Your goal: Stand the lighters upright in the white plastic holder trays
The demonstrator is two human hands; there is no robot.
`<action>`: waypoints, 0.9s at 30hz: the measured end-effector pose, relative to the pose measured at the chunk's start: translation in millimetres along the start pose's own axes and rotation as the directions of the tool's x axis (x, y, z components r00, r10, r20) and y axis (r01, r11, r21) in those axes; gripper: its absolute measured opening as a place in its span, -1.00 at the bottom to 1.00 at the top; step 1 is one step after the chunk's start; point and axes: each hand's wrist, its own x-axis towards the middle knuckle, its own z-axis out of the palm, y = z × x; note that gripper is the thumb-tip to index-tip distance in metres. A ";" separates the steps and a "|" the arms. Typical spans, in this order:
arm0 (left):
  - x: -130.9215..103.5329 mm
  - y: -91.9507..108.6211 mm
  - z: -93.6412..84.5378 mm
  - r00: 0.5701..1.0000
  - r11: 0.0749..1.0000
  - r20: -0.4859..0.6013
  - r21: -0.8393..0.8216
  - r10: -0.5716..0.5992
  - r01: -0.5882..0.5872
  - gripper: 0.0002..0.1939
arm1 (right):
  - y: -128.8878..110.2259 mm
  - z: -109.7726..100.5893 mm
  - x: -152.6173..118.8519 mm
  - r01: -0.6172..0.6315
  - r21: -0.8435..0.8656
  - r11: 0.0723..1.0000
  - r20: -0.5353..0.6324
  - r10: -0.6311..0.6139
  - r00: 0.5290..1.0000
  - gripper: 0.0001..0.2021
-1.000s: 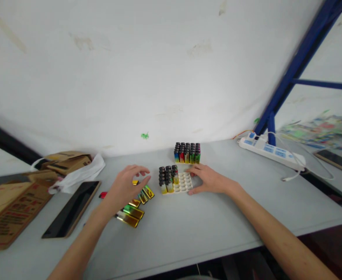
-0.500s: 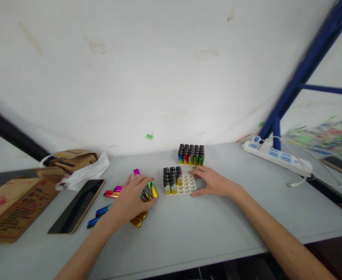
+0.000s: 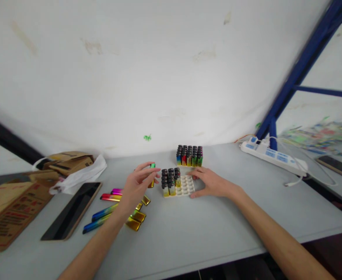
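My left hand (image 3: pixel 136 182) is closed around a shiny lighter (image 3: pixel 151 184), green at one end and yellow at the other, held just left of the tray. Much of the lighter is hidden by my fingers. The white tray (image 3: pixel 185 189) has round holes, with several black-topped lighters (image 3: pixel 169 182) upright in its left part and bare holes on the right. Thumb and fingers of my right hand (image 3: pixel 210 182) grip the tray's right end, at its front and back corners. Under and beside my left forearm lie loose metallic lighters (image 3: pixel 102 213) in blue, red, purple and gold.
Behind the tray stands a block of upright coloured lighters (image 3: pixel 189 156). On the left are a dark phone (image 3: pixel 72 210), cardboard boxes (image 3: pixel 16 210) and a crumpled white bag (image 3: pixel 80 177). A white power strip (image 3: pixel 276 157) with cables lies at the right by a blue metal frame (image 3: pixel 290 81).
My left hand has risen from the loose lighters towards the tray, with a green and yellow lighter in it. My right hand stays at the tray's right end. The view has shifted slightly.
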 end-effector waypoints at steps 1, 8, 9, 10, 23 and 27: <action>0.2 -4.6 2.2 1.000 0.999 -0.020 -0.030 -0.012 0.012 -0.53 | 0.0 0.0 0.1 0.002 0.001 1.000 -0.001 -0.002 1.000 -0.19; -2.5 -15.7 1.3 0.987 0.982 -0.065 -0.124 -0.150 0.141 -0.26 | 0.1 -0.4 0.1 0.001 0.006 1.000 -0.001 -0.001 1.000 -0.22; -3.9 -13.8 0.3 0.986 0.981 -0.063 -0.121 -0.157 0.149 -0.35 | 0.5 -0.2 0.1 0.003 0.008 1.000 -0.002 -0.003 1.000 -0.21; -5.4 -11.5 -0.5 0.987 0.982 -0.054 -0.126 -0.149 0.141 -0.43 | 1.0 0.1 0.0 0.005 0.009 1.000 -0.003 -0.005 1.000 -0.21; -9.5 -3.2 1.9 0.919 0.831 0.228 -0.396 -0.322 0.390 -0.50 | 0.1 0.0 -0.8 -0.026 0.034 0.999 0.009 0.026 1.000 -0.24; -9.1 -5.8 5.6 0.911 0.810 0.227 -0.419 -0.345 0.411 -0.52 | 0.1 0.1 -1.0 -0.034 0.034 0.999 0.007 0.033 0.999 -0.26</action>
